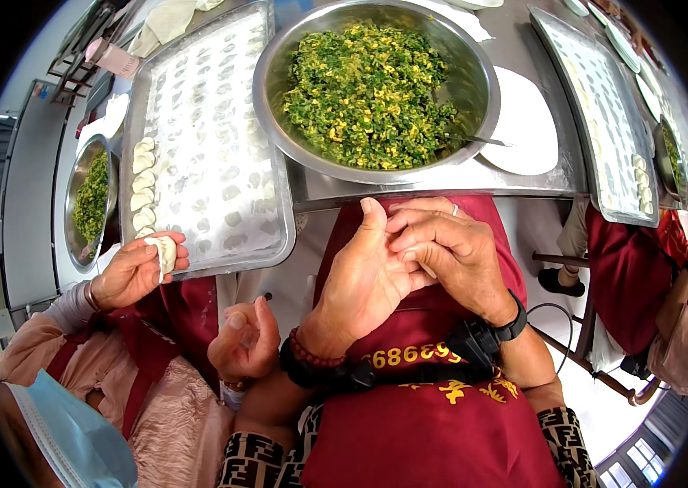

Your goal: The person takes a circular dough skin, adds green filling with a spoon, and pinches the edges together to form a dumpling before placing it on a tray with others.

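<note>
My left hand (pixel 359 283) is held palm up above my lap, its thumb raised apart and its palm bare. Across its fingers lies my right hand (pixel 457 244), with bent fingertips touching them; whether anything thin is pinched between cannot be seen. Just beyond both hands stands a wide stainless steel bowl (pixel 374 177) near the table's edge. Chopped greens mixed with yellow bits (pixel 368 97) fill much of it. A metal utensil handle (pixel 487 141) leans out over the bowl's right rim. Partly behind the bowl is a white plate (pixel 527 128).
A floured metal tray (pixel 286 232) at left bears a row of dumplings (pixel 143 180). Beside me a co-worker's hand (pixel 130 268) holds a dumpling (pixel 165 256); their other hand (pixel 243 341) is near my left forearm. Another tray (pixel 624 146) lies right, near another person's apron (pixel 618 274).
</note>
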`<action>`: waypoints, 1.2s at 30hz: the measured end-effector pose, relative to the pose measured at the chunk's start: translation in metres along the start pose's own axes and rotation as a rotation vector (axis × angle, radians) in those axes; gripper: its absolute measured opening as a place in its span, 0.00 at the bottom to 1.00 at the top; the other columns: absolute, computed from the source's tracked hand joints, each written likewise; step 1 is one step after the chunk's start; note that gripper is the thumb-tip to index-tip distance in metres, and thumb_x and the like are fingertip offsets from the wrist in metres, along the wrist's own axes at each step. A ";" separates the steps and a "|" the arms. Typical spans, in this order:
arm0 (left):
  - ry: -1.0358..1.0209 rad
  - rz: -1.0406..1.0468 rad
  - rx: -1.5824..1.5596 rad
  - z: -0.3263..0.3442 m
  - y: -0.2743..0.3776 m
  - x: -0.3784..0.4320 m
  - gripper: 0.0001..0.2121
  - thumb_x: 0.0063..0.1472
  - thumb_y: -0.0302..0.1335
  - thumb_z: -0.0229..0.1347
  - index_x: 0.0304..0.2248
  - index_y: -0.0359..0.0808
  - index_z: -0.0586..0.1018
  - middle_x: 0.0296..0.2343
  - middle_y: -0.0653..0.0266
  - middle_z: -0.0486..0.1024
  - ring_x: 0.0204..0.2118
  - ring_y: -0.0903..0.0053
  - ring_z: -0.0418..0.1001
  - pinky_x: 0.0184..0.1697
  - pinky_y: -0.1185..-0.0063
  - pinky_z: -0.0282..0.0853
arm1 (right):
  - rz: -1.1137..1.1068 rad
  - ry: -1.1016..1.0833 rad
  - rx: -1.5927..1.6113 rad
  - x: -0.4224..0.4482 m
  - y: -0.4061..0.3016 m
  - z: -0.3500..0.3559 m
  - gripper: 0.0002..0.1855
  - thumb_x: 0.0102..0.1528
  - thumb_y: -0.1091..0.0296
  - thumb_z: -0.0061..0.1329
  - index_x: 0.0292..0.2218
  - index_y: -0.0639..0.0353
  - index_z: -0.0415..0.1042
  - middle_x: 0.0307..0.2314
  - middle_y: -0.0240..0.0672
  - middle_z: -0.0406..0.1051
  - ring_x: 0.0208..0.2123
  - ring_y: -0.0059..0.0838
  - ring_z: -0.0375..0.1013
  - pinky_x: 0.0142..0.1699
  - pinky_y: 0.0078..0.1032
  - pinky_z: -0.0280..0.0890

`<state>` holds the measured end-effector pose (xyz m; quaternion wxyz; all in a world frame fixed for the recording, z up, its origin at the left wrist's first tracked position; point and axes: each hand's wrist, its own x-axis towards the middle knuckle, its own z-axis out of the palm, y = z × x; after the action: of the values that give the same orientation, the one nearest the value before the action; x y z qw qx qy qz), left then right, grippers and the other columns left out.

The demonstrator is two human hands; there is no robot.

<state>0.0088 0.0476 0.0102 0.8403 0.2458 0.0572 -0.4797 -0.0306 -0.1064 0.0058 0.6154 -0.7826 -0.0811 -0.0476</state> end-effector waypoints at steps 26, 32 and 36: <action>0.019 0.019 -0.051 0.001 -0.008 0.002 0.39 0.66 0.58 0.24 0.57 0.28 0.60 0.57 0.48 0.61 0.60 0.62 0.61 0.61 0.61 0.59 | -0.036 -0.064 -0.098 -0.006 0.003 -0.007 0.09 0.50 0.72 0.57 0.36 0.57 0.81 0.40 0.34 0.78 0.55 0.40 0.68 0.57 0.35 0.60; 0.032 0.033 -0.029 0.002 -0.002 -0.002 0.40 0.66 0.58 0.24 0.58 0.27 0.58 0.57 0.48 0.61 0.60 0.62 0.60 0.62 0.62 0.58 | 0.058 0.004 0.113 -0.004 -0.004 -0.007 0.10 0.49 0.72 0.58 0.36 0.56 0.81 0.38 0.34 0.78 0.55 0.38 0.68 0.57 0.35 0.60; 0.058 0.049 -0.060 0.005 -0.003 -0.001 0.40 0.66 0.58 0.24 0.58 0.26 0.59 0.56 0.48 0.62 0.60 0.62 0.61 0.62 0.64 0.58 | -0.036 -0.015 0.014 -0.004 0.002 -0.005 0.11 0.49 0.73 0.58 0.37 0.56 0.81 0.38 0.35 0.78 0.55 0.39 0.68 0.57 0.35 0.61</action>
<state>0.0049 0.0443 0.0138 0.8568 0.2359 0.0898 -0.4496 -0.0342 -0.1118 0.0038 0.6192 -0.7771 -0.0999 -0.0524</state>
